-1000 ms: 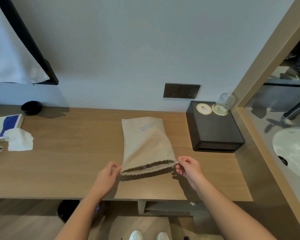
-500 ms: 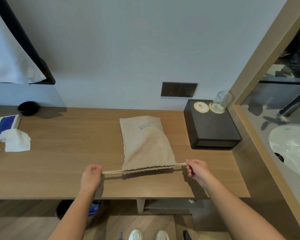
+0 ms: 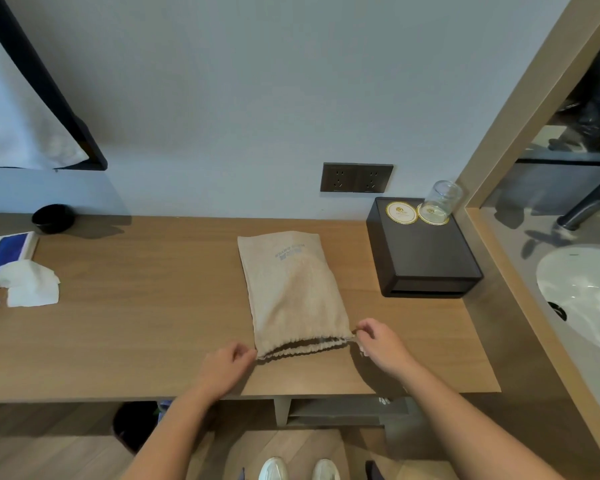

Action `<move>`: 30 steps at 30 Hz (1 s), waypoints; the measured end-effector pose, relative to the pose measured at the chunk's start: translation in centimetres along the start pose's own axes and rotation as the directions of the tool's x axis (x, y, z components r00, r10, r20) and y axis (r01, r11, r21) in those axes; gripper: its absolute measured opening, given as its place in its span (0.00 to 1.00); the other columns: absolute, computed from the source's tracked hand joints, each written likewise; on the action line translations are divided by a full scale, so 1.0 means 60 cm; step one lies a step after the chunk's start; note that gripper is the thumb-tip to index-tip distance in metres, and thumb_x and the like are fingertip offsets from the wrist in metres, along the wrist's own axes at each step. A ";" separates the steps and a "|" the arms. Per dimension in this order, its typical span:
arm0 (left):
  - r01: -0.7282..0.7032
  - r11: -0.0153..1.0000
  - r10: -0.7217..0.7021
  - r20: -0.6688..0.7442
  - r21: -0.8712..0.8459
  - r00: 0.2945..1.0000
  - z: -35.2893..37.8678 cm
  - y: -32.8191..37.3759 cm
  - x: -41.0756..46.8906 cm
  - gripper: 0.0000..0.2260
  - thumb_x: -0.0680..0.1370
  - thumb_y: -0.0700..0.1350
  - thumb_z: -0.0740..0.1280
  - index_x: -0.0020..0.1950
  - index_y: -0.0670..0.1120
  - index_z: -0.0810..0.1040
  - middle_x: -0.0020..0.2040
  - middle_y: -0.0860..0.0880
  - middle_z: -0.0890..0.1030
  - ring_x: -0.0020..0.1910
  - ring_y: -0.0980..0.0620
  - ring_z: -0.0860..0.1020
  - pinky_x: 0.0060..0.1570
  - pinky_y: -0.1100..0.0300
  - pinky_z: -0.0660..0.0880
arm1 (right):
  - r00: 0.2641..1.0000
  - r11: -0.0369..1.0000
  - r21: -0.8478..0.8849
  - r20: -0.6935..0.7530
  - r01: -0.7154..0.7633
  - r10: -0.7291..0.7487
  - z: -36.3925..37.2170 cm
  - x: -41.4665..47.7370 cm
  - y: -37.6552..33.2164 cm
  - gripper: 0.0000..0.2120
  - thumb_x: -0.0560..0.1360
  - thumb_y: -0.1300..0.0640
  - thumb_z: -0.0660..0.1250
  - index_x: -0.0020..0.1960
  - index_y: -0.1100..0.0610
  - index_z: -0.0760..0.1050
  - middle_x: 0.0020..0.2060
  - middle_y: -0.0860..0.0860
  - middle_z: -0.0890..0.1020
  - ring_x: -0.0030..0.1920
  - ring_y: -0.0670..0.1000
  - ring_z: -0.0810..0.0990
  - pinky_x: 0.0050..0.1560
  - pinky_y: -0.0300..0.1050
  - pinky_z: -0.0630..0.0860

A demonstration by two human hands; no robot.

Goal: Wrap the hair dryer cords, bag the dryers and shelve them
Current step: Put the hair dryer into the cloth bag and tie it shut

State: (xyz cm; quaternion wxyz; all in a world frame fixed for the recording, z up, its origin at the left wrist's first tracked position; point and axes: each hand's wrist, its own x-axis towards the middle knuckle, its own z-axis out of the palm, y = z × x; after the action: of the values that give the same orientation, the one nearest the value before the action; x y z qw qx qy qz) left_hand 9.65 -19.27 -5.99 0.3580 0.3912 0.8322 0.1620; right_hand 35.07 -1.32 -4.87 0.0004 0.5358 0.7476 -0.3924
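It's a hotel-room sort of setup: a long wooden counter (image 3: 118,341) against a plain grey-blue wall, with a double socket (image 3: 356,177) on the wall at the far right. Below the socket there's a black box (image 3: 420,258) with a glass (image 3: 442,200) upside down on a coaster. Off to the right past a wooden frame you can see a sink (image 3: 582,292) and a dark tap (image 3: 589,202). On the left end of the counter there's a small black bowl (image 3: 53,218), a blue and white packet (image 3: 6,251) and some tissues (image 3: 30,284) lying loose. The beige cloth bag (image 3: 291,289) lies flat near the middle, printed end far and mouth toward the near edge. The dryer itself isn't visible, but the bag looks a bit lumpy, so it's probably inside. The person's left hand (image 3: 224,368) is pinching the left corner of the puckered mouth and the right hand (image 3: 383,344) is pinching the right corner, so the hands are apart with the mouth between them. You can't tell whether they've got cloth or drawstring. It looks like the bagging step, right at the closing-up part, since the mouth is gathered but not cinched tight. Next would likely be pulling it fully shut, then lifting the bag off and finding the shelf. There's an open shelf (image 3: 340,412) under the counter just near the person's feet, so that might be the spot, though that's a guess.
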 end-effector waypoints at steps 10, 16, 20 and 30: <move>-0.038 0.998 0.044 -0.113 0.053 0.993 0.014 0.064 0.006 0.11 0.83 0.47 0.53 0.53 0.47 0.74 0.45 0.48 0.80 0.41 0.52 0.77 0.39 0.58 0.73 | 0.993 1.000 0.031 0.122 0.000 -0.003 0.030 0.004 -0.062 0.09 0.83 0.58 0.54 0.53 0.54 0.73 0.47 0.50 0.78 0.48 0.50 0.76 0.45 0.42 0.71; -0.197 0.980 0.182 -0.294 -0.023 0.938 -0.089 0.131 -0.023 0.14 0.79 0.45 0.59 0.33 0.47 0.67 0.29 0.49 0.73 0.31 0.50 0.72 0.30 0.58 0.63 | 0.995 0.988 0.120 0.004 0.094 -0.095 -0.047 -0.012 -0.131 0.13 0.79 0.56 0.58 0.36 0.56 0.69 0.25 0.45 0.67 0.26 0.45 0.65 0.30 0.42 0.59; -0.303 0.935 0.210 -0.405 -0.184 0.890 -0.159 0.179 -0.044 0.15 0.78 0.44 0.62 0.31 0.46 0.66 0.27 0.50 0.67 0.29 0.51 0.65 0.32 0.55 0.58 | 0.993 0.950 0.287 -0.052 0.120 -0.110 -0.107 -0.037 -0.181 0.13 0.77 0.57 0.58 0.35 0.55 0.73 0.22 0.46 0.63 0.22 0.46 0.60 0.28 0.42 0.55; -0.299 0.739 0.096 -0.345 -0.604 0.934 -0.203 0.210 -0.079 0.17 0.77 0.43 0.62 0.29 0.48 0.64 0.25 0.51 0.62 0.25 0.53 0.58 0.27 0.60 0.53 | 0.995 0.741 0.668 0.003 0.072 -0.099 -0.180 -0.093 -0.219 0.12 0.76 0.62 0.58 0.35 0.59 0.70 0.24 0.49 0.56 0.25 0.49 0.51 0.29 0.42 0.47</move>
State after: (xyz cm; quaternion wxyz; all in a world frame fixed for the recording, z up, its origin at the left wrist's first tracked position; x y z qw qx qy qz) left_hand 9.68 -14.70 11.60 0.3250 0.3019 0.7211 0.5322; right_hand 31.45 -0.99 12.64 -0.1944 0.4580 0.5819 -0.6433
